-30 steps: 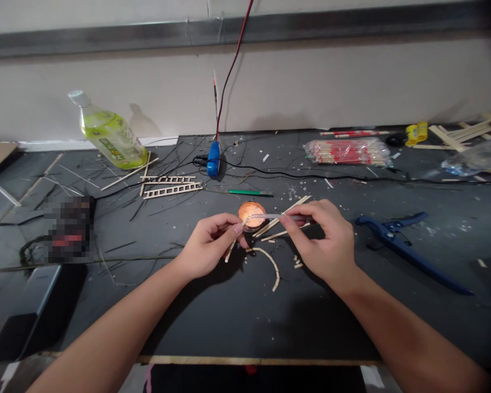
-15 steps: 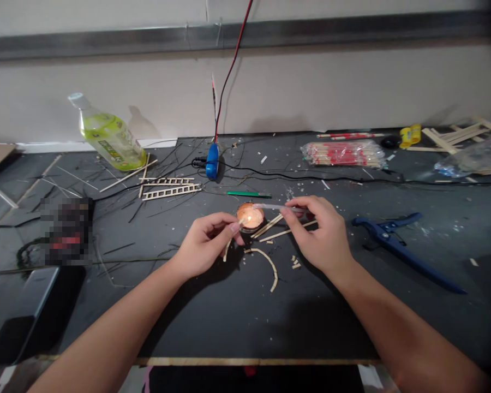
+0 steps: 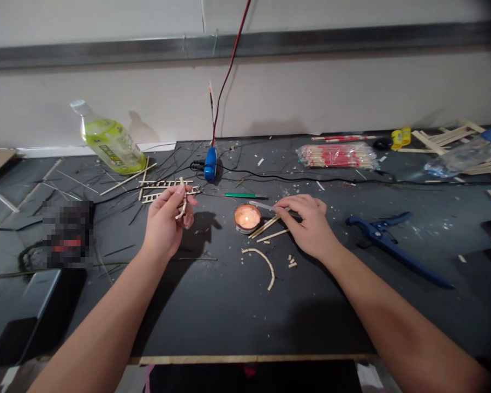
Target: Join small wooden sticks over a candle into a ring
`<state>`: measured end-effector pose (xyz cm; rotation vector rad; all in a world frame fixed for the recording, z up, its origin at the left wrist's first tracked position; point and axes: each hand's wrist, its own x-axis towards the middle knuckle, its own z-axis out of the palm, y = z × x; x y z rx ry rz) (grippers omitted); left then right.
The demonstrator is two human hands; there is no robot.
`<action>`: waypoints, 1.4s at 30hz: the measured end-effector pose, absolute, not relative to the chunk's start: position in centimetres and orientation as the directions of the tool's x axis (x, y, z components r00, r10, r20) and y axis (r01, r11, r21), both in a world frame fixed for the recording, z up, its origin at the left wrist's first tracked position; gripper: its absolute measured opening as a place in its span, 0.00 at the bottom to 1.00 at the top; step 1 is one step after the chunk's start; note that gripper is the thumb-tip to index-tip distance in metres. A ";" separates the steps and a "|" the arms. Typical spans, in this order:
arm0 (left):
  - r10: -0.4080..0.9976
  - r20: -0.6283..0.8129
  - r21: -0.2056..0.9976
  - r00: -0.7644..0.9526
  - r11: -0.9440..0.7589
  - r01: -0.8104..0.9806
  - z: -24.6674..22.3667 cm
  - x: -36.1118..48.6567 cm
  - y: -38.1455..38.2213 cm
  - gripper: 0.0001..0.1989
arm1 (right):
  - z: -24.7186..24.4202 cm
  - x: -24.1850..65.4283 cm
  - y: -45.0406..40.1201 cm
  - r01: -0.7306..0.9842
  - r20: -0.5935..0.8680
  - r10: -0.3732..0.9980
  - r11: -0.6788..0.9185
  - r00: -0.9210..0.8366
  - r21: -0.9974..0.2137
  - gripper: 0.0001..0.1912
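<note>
My left hand (image 3: 166,215) is closed, pinching a short curved piece of joined wooden sticks (image 3: 183,206) above the table, left of the candle. My right hand (image 3: 305,221) grips a whitish translucent glue stick (image 3: 262,205), whose tip is beside the rim of the lit candle (image 3: 247,219). Several thin wooden sticks (image 3: 267,226) lie between the candle and my right hand, their far ends partly under it. In front of the candle lies an arc of short wooden segments (image 3: 265,263), with small cut bits (image 3: 292,262) to its right.
Behind the candle lies a green-handled craft knife (image 3: 241,195). A blue cutter (image 3: 396,250) lies at right. Small wooden ladder-like frames (image 3: 163,195), a tea bottle (image 3: 112,144) and a blue plug (image 3: 210,164) with cables stand or lie farther back. A bagged stick bundle (image 3: 337,156) lies at back right.
My left hand has moved away from the candle, leftward and up, carrying the curved wooden piece. My right hand has drawn the glue stick slightly back from over the flame.
</note>
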<state>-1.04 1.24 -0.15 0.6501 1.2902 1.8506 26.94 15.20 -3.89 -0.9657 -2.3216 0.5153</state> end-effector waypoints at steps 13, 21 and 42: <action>0.903 -0.078 0.969 -0.423 -0.031 -0.244 -1.2 0.5 1.0 0.12 | -4.3 26.9 15.2 0.527 0.355 0.718 0.687 -0.599 -0.500 0.05; 0.917 -0.077 0.975 -0.392 -0.013 -0.221 -1.2 0.6 1.0 0.12 | -4.6 26.7 15.4 0.529 0.350 0.725 0.679 -0.593 -0.510 0.08; 0.924 -0.082 0.979 -0.373 0.005 -0.203 -1.2 0.7 1.0 0.12 | -4.6 26.8 15.6 0.510 0.311 0.684 0.711 -0.660 -0.484 0.07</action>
